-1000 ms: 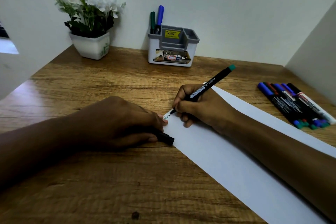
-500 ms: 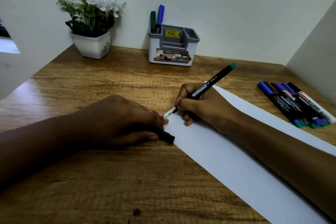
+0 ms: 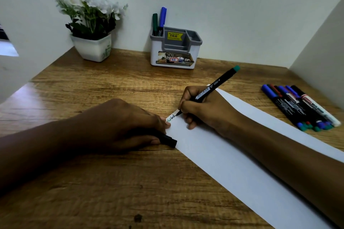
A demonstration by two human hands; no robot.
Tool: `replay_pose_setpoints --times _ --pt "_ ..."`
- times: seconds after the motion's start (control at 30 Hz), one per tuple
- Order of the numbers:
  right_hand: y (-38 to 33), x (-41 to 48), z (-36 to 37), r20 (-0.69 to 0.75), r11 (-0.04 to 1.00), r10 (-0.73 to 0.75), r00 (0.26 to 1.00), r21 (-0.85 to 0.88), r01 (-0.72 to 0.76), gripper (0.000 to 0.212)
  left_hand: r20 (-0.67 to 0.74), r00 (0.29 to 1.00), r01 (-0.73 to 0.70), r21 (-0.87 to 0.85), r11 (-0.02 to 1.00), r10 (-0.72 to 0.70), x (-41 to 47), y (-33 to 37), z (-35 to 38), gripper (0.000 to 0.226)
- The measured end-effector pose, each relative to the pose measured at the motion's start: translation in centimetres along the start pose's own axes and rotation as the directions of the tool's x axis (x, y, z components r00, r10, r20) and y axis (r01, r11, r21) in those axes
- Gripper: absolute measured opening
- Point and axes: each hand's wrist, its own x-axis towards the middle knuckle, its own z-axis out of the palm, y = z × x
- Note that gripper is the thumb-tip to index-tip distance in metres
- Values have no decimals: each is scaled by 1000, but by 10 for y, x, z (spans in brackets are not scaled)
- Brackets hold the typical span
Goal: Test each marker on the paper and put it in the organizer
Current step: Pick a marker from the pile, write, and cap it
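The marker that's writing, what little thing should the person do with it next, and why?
Probably lift the tip of the marker off the paper and bring it to the cap. The right hand grips the marker with its tip on the paper, where writing already shows, so the ink seems to work. The left hand holds the cap beside it.

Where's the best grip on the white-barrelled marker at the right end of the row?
Pinch the white marker mid-barrel, coming from above and its right side: it lies flat, its left flank seems to touch the neighbouring markers, while its right flank is free.
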Motion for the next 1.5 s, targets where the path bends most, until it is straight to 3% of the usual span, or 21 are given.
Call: replay_pose_setpoints --times 0.13,0.27,0.37,0.4,0.5,0.6,0.7,0.8,0.9,1.0,1.1,1.27,1.5 --pt "0 1 0 -8 1000 4 1000 11 -4 11 26 1000 -1 107 994 -2 -3 -3 0 41" --pt "1 1 0 -11 1000 8 1000 13 -8 12 -62 998 -9 -134 991 1 2 5 -1 35" --pt "1 2 0 -22 1000 17 1000 18 -16 15 5 999 44 14 999 -44 1 3 -1 41" --pt "1 3 -1 -28 998 28 999 49 -26 17 23 999 47 56 997 -48 1 2 -1 43" --pt "-1 5 -6 -53 971 59 997 234 -45 21 -16 999 30 -46 999 -30 0 3 -5 40" --pt "-4 5 -8 -39 941 60 997 336 -43 17 -5 998 67 44 997 -67 -1 8 -6 49" --pt "-5 4 -10 -17 928 43 999 371 -33 14 -32 994 105 -68 992 -108 0 17 -12 48" --pt "-15 2 -20 -64 944 -41 997 324 60 16 -168 980 72 -184 980 -103 6 26 -23 31" --pt "-33 2 -36 -159 956 -157 975 223 190 17 -333 895 143 -413 900 -295 19 33 -34 16" --pt "-54 7 -48 -224 941 -220 950 207 267 15 -342 852 111 -624 773 -398 39 35 -47 17" --pt "-79 14 -58 -253 917 -223 941 274 291 12 -343 818 97 -708 699 -461 62 35 -63 14" --pt "-97 16 -70 -277 868 -226 934 378 322 33 -329 772 77 -801 594 -544 89 34 -88 13" --pt "-95 18 -69 -276 864 -256 927 366 347 16 -243 774 91 -871 483 -585 93 40 -95 21"
